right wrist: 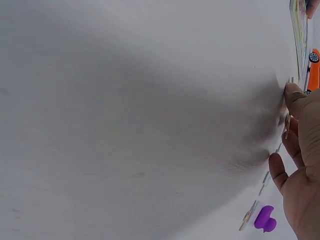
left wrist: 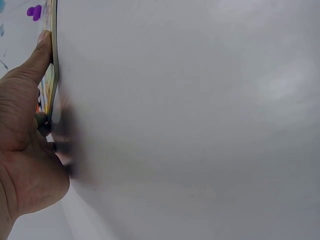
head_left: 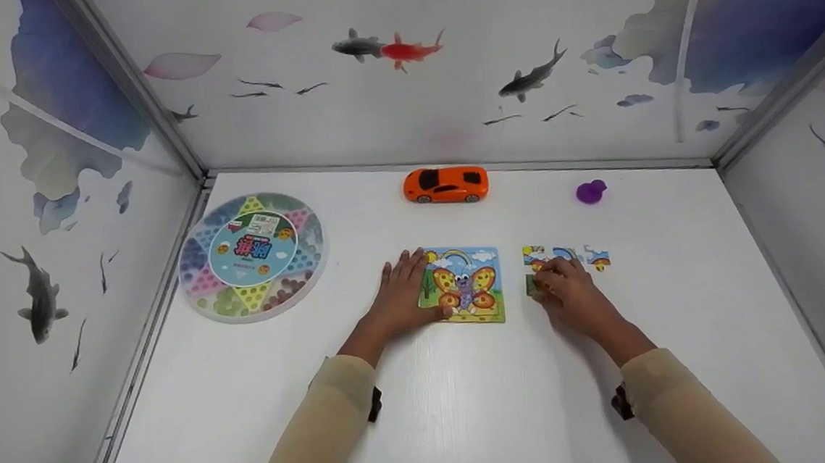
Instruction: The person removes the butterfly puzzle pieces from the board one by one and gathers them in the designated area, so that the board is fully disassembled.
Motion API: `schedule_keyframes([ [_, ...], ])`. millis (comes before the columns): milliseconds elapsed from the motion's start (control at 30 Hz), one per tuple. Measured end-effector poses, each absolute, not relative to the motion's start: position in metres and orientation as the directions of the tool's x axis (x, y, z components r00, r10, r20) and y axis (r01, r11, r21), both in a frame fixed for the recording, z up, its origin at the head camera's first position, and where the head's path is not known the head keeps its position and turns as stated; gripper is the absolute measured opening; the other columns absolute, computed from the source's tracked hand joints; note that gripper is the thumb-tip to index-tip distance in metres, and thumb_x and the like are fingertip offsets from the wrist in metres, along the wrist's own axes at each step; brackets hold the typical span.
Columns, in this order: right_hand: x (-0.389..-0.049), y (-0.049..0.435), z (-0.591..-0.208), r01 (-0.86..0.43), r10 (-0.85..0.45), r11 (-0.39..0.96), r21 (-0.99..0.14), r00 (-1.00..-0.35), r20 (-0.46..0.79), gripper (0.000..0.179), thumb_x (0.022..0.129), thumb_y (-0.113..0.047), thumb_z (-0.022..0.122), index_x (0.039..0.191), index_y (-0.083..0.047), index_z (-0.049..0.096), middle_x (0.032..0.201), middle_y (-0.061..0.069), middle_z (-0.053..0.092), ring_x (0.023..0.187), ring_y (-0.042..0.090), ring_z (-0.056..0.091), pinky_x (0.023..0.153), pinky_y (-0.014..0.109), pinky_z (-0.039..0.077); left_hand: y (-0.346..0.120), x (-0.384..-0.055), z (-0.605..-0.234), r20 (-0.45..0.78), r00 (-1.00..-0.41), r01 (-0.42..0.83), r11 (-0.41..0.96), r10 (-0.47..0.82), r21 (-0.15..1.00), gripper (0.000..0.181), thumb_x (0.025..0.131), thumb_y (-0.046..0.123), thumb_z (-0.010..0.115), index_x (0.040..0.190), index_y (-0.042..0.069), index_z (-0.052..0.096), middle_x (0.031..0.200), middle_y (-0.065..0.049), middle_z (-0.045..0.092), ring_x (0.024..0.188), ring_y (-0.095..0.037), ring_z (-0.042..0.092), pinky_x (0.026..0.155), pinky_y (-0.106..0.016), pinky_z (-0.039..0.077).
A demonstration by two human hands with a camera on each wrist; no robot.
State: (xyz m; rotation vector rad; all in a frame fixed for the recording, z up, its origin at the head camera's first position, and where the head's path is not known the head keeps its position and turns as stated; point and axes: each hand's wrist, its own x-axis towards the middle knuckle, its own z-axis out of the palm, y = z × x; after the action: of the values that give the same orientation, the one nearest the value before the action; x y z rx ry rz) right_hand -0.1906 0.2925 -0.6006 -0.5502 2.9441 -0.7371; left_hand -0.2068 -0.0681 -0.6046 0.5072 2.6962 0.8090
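Note:
A square butterfly puzzle [head_left: 485, 284], printed with a rainbow and a blue sky, lies flat in the middle of the table. My left hand [head_left: 404, 297] rests on its left side, fingers stretched along the edge and thumb on the lower border. In the left wrist view the thumb [left wrist: 42, 55] lies against the puzzle's edge. To the right are several small loose puzzle pieces [head_left: 598, 256]. Over them, my right hand [head_left: 573, 296] has its fingers curled and pinches a puzzle piece [head_left: 530, 286] at the lower left of the group, partly hidden by the fingertips.
A round, clear-cased Chinese checkers set [head_left: 254, 250] lies on the left. An orange toy car [head_left: 445, 185] stands near the back wall, and a small purple object [head_left: 590, 191] is at the back right. Printed panels enclose the white table [head_left: 468, 409].

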Motion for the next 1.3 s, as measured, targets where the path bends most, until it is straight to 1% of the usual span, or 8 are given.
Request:
schedule_keyframes([
  [267, -0.1909, 0.2941, -0.6025, -0.367, -0.375, 0.826, -0.428, -0.924, 0.069, 0.033, 0.102, -0.010, 0.079, 0.135, -0.004, 0.074, 0.136, 0.018, 0.062, 0.127, 0.038, 0.056, 0.109, 0.061, 0.050, -0.0686, -0.2081, -0.6059, -0.159, -0.899, 0.256, 0.784, 0.408, 0.565, 0.112, 0.096, 0.062, 0.077, 0.178, 0.012, 0.019, 0.188, -0.006, 0.013, 0.176, -0.033, 0.003, 0.142, -0.059, 0.001],
  [567, -0.1919, 0.2934, -0.6000, -0.346, -0.367, 0.831, -0.436, -0.930, 0.039, 0.033, 0.104, -0.013, 0.078, 0.136, -0.005, 0.074, 0.136, 0.014, 0.063, 0.126, 0.035, 0.057, 0.109, 0.057, 0.052, -0.0693, -0.2084, -0.6059, -0.163, -0.896, 0.258, 0.783, 0.413, 0.565, 0.113, 0.097, 0.064, 0.075, 0.178, 0.011, 0.018, 0.189, -0.006, 0.012, 0.176, -0.032, 0.002, 0.142, -0.058, -0.001],
  [833, -0.1909, 0.2927, -0.5997, -0.339, -0.363, 0.837, -0.428, -0.931, 0.027, 0.033, 0.104, -0.015, 0.078, 0.135, -0.005, 0.075, 0.137, 0.014, 0.063, 0.129, 0.036, 0.058, 0.110, 0.058, 0.052, -0.0692, -0.2089, -0.6083, -0.166, -0.894, 0.259, 0.783, 0.416, 0.566, 0.113, 0.097, 0.065, 0.074, 0.178, 0.011, 0.018, 0.189, -0.006, 0.011, 0.176, -0.032, 0.001, 0.142, -0.058, -0.001],
  [1033, -0.1898, 0.2934, -0.6005, -0.343, -0.364, 0.831, -0.439, -0.931, 0.038, 0.033, 0.104, -0.013, 0.078, 0.135, -0.005, 0.075, 0.136, 0.014, 0.063, 0.128, 0.034, 0.058, 0.110, 0.058, 0.052, -0.0691, -0.2077, -0.6079, -0.163, -0.895, 0.258, 0.779, 0.416, 0.572, 0.113, 0.096, 0.064, 0.075, 0.178, 0.011, 0.018, 0.189, -0.006, 0.011, 0.176, -0.032, 0.002, 0.142, -0.058, -0.001],
  [1200, -0.1895, 0.2938, -0.6003, -0.354, -0.368, 0.829, -0.433, -0.928, 0.054, 0.034, 0.104, -0.013, 0.078, 0.137, -0.004, 0.074, 0.138, 0.015, 0.063, 0.130, 0.037, 0.057, 0.112, 0.059, 0.051, -0.0698, -0.2066, -0.6055, -0.153, -0.894, 0.261, 0.767, 0.422, 0.586, 0.112, 0.097, 0.062, 0.076, 0.178, 0.008, 0.018, 0.188, -0.008, 0.012, 0.176, -0.034, 0.003, 0.142, -0.060, 0.000],
  [1300, -0.1894, 0.2929, -0.6000, -0.340, -0.354, 0.836, -0.430, -0.934, 0.049, 0.036, 0.104, -0.017, 0.079, 0.137, -0.004, 0.074, 0.138, 0.015, 0.063, 0.131, 0.037, 0.057, 0.112, 0.060, 0.050, -0.0697, -0.2065, -0.6058, -0.147, -0.893, 0.266, 0.764, 0.425, 0.588, 0.112, 0.097, 0.061, 0.076, 0.177, 0.007, 0.019, 0.188, -0.009, 0.013, 0.176, -0.034, 0.004, 0.141, -0.060, 0.001],
])
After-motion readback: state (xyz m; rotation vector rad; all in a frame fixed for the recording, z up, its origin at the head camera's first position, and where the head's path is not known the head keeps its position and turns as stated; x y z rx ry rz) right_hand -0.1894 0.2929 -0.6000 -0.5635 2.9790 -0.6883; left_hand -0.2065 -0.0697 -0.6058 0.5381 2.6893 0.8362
